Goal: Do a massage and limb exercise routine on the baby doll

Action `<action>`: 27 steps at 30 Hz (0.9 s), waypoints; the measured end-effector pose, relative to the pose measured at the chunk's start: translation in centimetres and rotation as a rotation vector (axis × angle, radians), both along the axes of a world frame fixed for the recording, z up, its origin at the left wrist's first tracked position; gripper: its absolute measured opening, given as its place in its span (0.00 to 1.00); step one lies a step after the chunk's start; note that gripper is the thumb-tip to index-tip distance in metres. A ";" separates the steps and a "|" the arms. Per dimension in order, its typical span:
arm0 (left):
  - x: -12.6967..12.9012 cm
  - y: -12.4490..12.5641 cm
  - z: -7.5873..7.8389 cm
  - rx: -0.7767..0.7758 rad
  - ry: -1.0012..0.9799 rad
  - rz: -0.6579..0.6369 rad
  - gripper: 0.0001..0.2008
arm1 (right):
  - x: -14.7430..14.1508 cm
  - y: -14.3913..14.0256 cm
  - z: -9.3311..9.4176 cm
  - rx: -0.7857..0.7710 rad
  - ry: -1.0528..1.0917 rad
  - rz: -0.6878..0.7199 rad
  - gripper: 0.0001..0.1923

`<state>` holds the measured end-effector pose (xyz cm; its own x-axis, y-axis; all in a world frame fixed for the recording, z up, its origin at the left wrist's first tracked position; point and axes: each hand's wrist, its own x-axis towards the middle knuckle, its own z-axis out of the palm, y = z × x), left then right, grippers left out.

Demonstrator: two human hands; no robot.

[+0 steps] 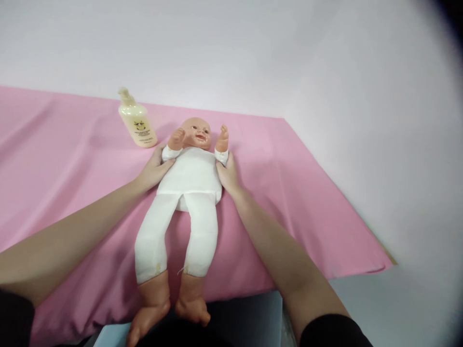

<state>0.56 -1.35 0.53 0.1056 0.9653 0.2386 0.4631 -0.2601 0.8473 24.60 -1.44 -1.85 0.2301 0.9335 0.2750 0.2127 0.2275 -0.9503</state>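
Baby doll [190,180] lies face-up on the pink cloth [72,159] over the worktop, feet toward the camera and hanging just past the near cloth edge, head at the far end. Near: both bare plastic feet at the bottom, white cloth legs slightly splayed. Mid: white soft torso with both hands set against its sides up by the shoulders. Left hand [155,169] lies flat against the doll's side under its raised arm, fingers tucked beneath the sleeve cuff; looks like a light cupping hold, not clenched. Right hand [227,174] mirrors it on the other side, fingers touching the cuff and side of the torso, loosely wrapped rather than squeezing. How far either set of fingers closes under the body, cannot tell. Doll's own arms are bent upward, fists beside the head. Far: cream pump bottle [137,122] stands upright on the cloth, just beside the doll's head, not touched. Judgement on handling: soft body, hard limbs, so an even hold from both sides at the upper torso keeps it square; keep pressure equal, and mind the nearby bottle, which could tip.
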 end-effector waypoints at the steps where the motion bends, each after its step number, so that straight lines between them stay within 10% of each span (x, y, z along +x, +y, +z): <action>1: 0.0 0.0 0.0 -0.001 -0.003 0.001 0.30 | 0.0 0.0 -0.1 0.003 0.002 0.002 0.12; 27: -0.1 0.1 -0.2 0.003 -0.016 -0.018 0.31 | 0.2 0.1 -0.2 0.000 0.000 0.007 0.11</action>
